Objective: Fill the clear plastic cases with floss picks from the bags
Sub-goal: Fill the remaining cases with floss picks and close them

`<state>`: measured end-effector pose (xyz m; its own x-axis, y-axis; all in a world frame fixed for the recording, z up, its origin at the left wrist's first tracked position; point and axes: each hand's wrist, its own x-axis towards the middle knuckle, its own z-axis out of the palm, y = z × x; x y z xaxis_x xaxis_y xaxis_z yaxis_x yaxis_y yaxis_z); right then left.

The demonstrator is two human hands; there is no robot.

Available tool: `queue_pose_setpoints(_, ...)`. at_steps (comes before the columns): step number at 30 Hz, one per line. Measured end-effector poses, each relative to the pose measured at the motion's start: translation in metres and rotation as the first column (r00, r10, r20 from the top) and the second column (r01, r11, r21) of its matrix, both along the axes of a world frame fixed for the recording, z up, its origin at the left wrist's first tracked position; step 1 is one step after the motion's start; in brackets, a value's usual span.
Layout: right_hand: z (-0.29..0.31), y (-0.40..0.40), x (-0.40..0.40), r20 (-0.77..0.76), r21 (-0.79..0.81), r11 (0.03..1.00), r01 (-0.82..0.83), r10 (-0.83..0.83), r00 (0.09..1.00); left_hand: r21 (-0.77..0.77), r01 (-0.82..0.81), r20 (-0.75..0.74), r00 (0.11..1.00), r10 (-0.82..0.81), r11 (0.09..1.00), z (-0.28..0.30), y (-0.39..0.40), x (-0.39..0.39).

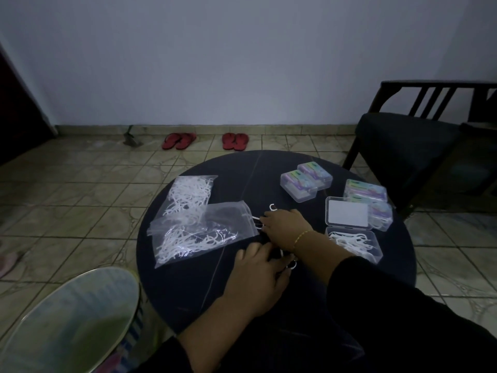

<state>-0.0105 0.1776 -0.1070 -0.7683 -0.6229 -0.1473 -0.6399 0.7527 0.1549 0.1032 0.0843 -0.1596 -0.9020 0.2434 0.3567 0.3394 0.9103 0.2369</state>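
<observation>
Two clear bags of white floss picks lie on the left of the round dark table (188,292): a far bag (191,195) and a near bag (199,235) whose mouth faces right. My right hand (286,227) is at that mouth, its fingers curled over a few loose floss picks (272,208). Just below it, my left hand (258,267) lies low on the table with floss picks (291,263) showing at its fingertips. An open clear case (355,243) at the right holds several picks, its lid (347,212) folded back.
Closed cases with coloured labels stand at the back right, one pair (306,180) and a stack (368,197). A dark chair (408,138) is beyond the table on the right. A round pale object (70,319) sits at the lower left. Red sandals (234,141) lie by the wall.
</observation>
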Motion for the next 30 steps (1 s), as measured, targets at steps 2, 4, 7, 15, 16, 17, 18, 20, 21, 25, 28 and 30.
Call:
queue_pose_setpoints(2,-0.006,0.003,0.003,-0.013,-0.015,1.000,0.021,-0.021,1.000,0.001,-0.013,-0.011,1.000,0.013,1.000,0.002,0.000,0.001)
queue_pose_setpoints(4,-0.011,0.008,0.008,-0.011,-0.072,0.995,0.068,-0.069,0.998,0.018,-0.020,-0.011,1.000,0.021,1.000,0.002,0.000,0.002)
queue_pose_setpoints(7,-0.016,0.015,0.015,-0.020,-0.094,0.989,0.113,-0.116,0.993,0.045,-0.034,0.008,0.999,0.034,0.998,0.002,-0.001,0.005)
queue_pose_setpoints(15,-0.007,0.035,0.032,0.100,0.000,0.980,0.201,-0.199,0.975,0.224,-0.040,0.011,0.999,0.038,0.974,0.007,-0.003,0.012)
queue_pose_setpoints(16,-0.003,0.037,0.035,0.106,-0.033,0.977,0.210,-0.206,0.973,0.252,-0.054,0.032,0.998,0.048,0.966,0.009,-0.002,0.014)
queue_pose_setpoints(17,0.000,0.039,0.039,0.098,-0.086,0.971,0.223,-0.215,0.972,0.263,-0.075,0.052,0.997,0.064,0.962,0.010,-0.003,0.015)
queue_pose_setpoints(18,0.002,0.040,0.044,0.073,-0.125,0.962,0.242,-0.234,0.970,0.255,-0.102,0.066,0.994,0.088,0.961,0.011,-0.003,0.016)
queue_pose_setpoints(20,0.005,0.042,0.051,-0.019,-0.102,0.956,0.276,-0.279,0.960,0.198,-0.164,0.072,0.986,0.152,0.966,0.010,-0.003,0.017)
queue_pose_setpoints(21,0.005,0.042,0.053,-0.048,-0.051,0.954,0.294,-0.297,0.954,0.166,-0.200,0.069,0.979,0.191,0.966,0.009,-0.003,0.018)
queue_pose_setpoints(25,0.008,0.041,0.050,0.017,0.093,0.938,0.335,-0.338,0.941,0.115,-0.294,0.037,0.956,0.292,0.949,0.005,-0.003,0.020)
queue_pose_setpoints(28,0.014,0.044,0.050,0.047,0.019,0.950,0.311,-0.312,0.949,0.137,-0.277,0.039,0.961,0.274,0.951,0.007,-0.005,0.019)
queue_pose_setpoints(30,0.016,0.046,0.055,0.024,0.018,0.963,0.269,-0.269,0.963,0.152,-0.261,0.068,0.965,0.253,0.953,0.007,-0.005,0.018)
